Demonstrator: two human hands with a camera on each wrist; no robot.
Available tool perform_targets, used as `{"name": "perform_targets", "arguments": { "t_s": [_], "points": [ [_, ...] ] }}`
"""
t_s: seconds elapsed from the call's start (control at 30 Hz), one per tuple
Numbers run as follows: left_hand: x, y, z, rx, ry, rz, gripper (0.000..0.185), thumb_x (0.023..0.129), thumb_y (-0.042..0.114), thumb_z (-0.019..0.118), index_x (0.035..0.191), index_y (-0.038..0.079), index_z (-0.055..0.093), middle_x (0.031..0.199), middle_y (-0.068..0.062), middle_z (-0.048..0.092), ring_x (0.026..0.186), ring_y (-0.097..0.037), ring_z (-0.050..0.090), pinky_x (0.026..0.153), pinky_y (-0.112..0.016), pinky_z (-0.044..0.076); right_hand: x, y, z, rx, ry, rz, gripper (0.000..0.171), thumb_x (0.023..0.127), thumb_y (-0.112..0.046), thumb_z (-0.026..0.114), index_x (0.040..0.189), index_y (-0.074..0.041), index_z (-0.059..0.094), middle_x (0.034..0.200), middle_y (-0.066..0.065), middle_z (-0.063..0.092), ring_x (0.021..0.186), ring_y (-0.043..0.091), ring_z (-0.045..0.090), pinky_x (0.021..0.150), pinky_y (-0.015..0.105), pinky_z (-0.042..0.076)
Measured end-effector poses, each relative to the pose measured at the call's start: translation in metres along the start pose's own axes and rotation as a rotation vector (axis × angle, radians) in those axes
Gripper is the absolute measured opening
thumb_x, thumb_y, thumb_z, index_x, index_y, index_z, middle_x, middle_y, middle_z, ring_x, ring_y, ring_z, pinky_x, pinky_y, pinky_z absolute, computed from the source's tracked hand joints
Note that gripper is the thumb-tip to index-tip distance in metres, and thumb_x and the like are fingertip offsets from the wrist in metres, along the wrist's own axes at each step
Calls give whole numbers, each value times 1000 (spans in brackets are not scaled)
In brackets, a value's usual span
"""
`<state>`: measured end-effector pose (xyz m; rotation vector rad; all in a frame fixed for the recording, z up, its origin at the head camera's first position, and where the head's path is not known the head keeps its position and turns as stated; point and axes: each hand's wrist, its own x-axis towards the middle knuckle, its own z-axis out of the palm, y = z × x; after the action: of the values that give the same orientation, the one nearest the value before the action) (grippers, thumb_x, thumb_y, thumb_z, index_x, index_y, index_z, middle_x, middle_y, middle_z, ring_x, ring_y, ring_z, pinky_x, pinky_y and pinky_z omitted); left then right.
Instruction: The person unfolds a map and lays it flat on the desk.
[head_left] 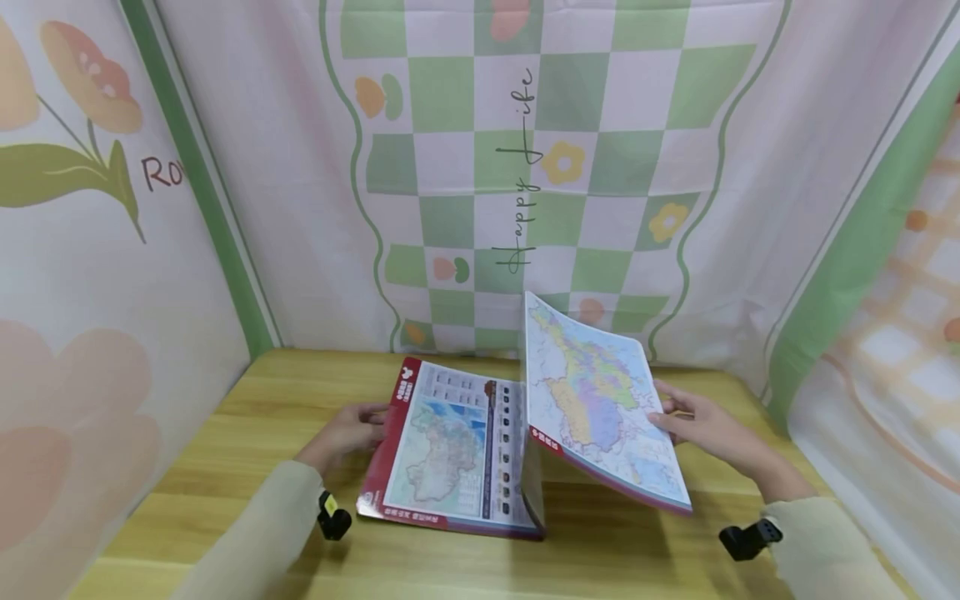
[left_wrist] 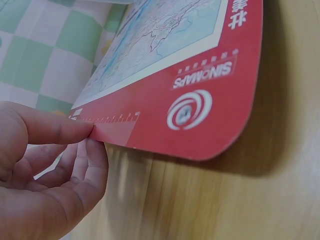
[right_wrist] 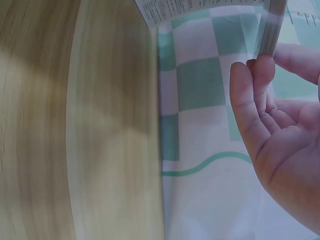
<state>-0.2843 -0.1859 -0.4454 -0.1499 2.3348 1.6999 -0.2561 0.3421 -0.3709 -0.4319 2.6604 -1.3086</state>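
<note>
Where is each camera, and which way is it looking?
Head: sits on the person's head, looks forward and down at the table and folded map; both hands and sleeves show.
Left wrist: sits by the left hand, looks along the map's red corner; fingers and thumb pinch its edge.
Right wrist: sits by the right hand, looks past the table at the checked cloth; fingers hold the map's raised flap.
All three share the map.

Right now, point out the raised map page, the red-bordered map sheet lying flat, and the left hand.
Raised map page (head_left: 592, 392), head view, middle of the printed map face.
Red-bordered map sheet (left_wrist: 200, 125), left wrist view, red border near its rounded corner.
Left hand (head_left: 348, 432), head view, back of the hand.
</note>
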Motion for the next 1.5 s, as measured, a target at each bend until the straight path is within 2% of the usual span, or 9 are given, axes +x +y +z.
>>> {"name": "perform_targets", "arguments": {
  "t_s": [0.43,0.63,0.8,1.03,1.27,1.5],
  "points": [
    [-6,-2,-22,-27,-5,57,57,89,-3,65,143,-7,46,128,-24,60,111,-34,62,94,-45,54,-11,8,-22,-18,38,13,73,104,-26,58,158,1,17,121,22,53,90,15,65,77,31,59],
    [-11,1,-34,27,19,31,56,93,1,63,145,-5,44,133,-26,57,118,-38,58,97,-49,52,-18,14,-33,-78,49,47,75,104,-31,57,159,0,16,121,19,53,91,13,65,77,31,58],
    [-13,1,-43,36,34,1,54,96,3,60,147,-3,43,138,-25,54,121,-38,56,98,-50,51,-24,20,-39,-102,65,68,76,103,-33,57,159,-2,17,126,22,50,94,9,63,77,33,59],
    [-13,-3,-56,72,69,-21,58,95,6,62,148,-2,41,139,-27,52,122,-40,54,96,-51,51,-28,32,-45,-95,72,70,73,104,-31,57,158,0,19,131,28,49,95,3,61,75,32,59],
    [-10,-8,-70,83,79,-32,59,94,2,59,150,-4,38,142,-29,48,126,-42,51,100,-50,49,-33,52,-53,-112,86,115,74,104,-33,57,158,0,19,134,31,45,95,-2,58,75,30,58],
    [-11,-12,-82,76,121,-55,59,95,3,57,151,-2,37,144,-28,46,127,-42,49,102,-53,47,-38,67,-57,-115,104,121,73,103,-30,58,156,3,20,132,30,50,93,4,62,76,27,56]
  ]
}}
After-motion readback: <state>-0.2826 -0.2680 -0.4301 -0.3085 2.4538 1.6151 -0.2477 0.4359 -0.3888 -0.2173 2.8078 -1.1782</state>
